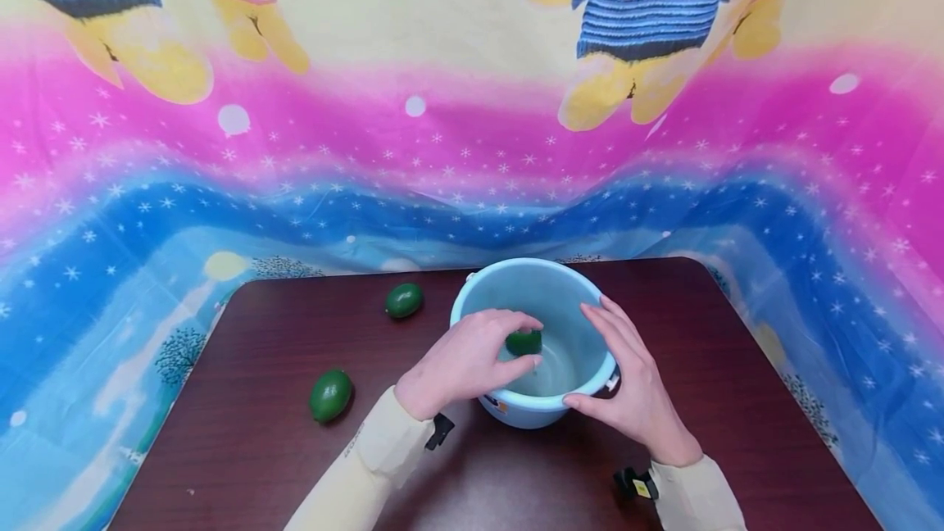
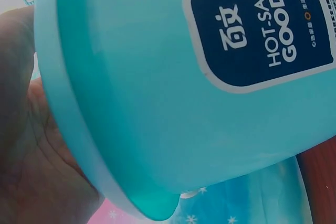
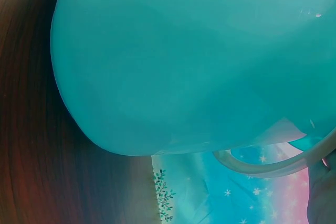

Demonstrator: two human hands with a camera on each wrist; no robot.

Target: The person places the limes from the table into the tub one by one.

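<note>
A light blue plastic bucket (image 1: 527, 412) stands on the table, its label in the left wrist view. Over its left rim reaches my left hand (image 1: 472, 355), thumb and fingers spread apart inside the opening. A green lime (image 1: 524, 342) shows in the gap between them, partly covered by the fingers; no grip on it is visible. My right hand (image 1: 634, 383) holds the bucket's right rim, with the thumb on the near edge and the fingers along the far side. Two more limes lie on the table left of the bucket, a far lime (image 1: 403, 301) and a nearer lime (image 1: 331, 395).
The dark wood table (image 1: 243, 441) has its far edge against a patterned curtain (image 1: 472, 129). A pale bucket handle (image 3: 262, 169) hangs at the bucket's side in the right wrist view.
</note>
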